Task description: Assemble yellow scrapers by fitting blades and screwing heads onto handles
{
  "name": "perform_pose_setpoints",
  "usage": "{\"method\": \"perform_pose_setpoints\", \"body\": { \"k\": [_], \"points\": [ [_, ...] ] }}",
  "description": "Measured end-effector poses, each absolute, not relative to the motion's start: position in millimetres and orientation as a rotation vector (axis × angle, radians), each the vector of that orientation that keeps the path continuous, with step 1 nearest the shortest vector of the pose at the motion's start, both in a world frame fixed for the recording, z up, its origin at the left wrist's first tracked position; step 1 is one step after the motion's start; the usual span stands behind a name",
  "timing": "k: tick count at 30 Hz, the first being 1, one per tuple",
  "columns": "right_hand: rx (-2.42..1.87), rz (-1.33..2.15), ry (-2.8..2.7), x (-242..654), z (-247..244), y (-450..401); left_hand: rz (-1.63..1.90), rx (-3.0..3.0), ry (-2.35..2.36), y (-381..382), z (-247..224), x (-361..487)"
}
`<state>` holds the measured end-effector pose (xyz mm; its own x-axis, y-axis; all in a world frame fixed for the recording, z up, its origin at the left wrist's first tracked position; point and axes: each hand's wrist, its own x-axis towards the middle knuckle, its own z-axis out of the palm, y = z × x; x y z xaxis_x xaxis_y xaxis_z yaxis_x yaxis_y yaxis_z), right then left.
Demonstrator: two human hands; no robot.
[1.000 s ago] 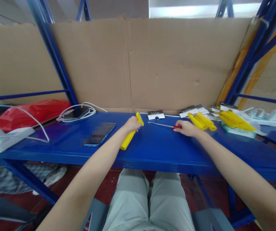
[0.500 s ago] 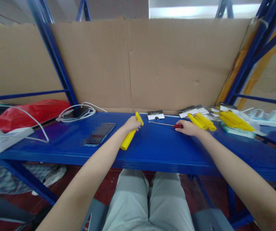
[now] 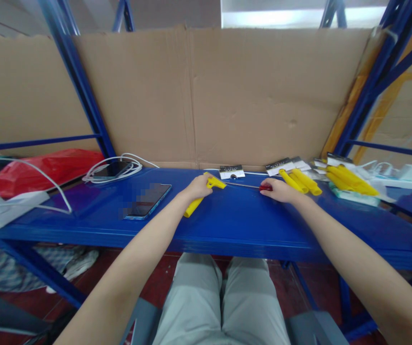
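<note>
My left hand (image 3: 201, 187) is closed on a yellow tool (image 3: 193, 207) with a round handle and a forked head that points right. My right hand (image 3: 277, 190) grips the red handle (image 3: 265, 188) of a screwdriver, whose long metal shaft (image 3: 244, 185) points left over the blue table (image 3: 242, 225). The shaft's tip lies close to the yellow head; whether they touch I cannot tell. Right of my right hand lie several yellow handles (image 3: 304, 181).
A phone (image 3: 148, 201) lies left of my left hand. White cable (image 3: 134, 167), another dark device and a red bag (image 3: 48, 167) are farther left. Black and white cards (image 3: 232, 171) lie along the cardboard wall (image 3: 227, 96). More yellow pieces (image 3: 351, 179) and chargers are at right.
The yellow tool has turned in my left hand, so its head now points right, towards the screwdriver tip. My right hand has hardly moved.
</note>
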<state>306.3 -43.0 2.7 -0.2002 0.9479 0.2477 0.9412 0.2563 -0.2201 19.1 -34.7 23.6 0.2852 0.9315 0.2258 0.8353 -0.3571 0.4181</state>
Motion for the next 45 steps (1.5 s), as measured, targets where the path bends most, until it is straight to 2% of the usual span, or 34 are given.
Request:
{"method": "perform_pose_setpoints", "body": {
  "k": [13,22,31,45],
  "points": [
    [-1.723,-0.036,-2.205,303,2,-44,0.618,2.452,1.620,-32,21,18],
    [-1.567,-0.240,-2.347,277,11,-15,0.674,2.417,1.628,-28,18,19],
    [-1.634,-0.260,-2.485,228,19,31,0.669,2.480,1.599,-25,15,18],
    [-1.876,-0.277,-2.530,213,22,43,0.698,2.516,1.601,-29,17,19]
  ]
}}
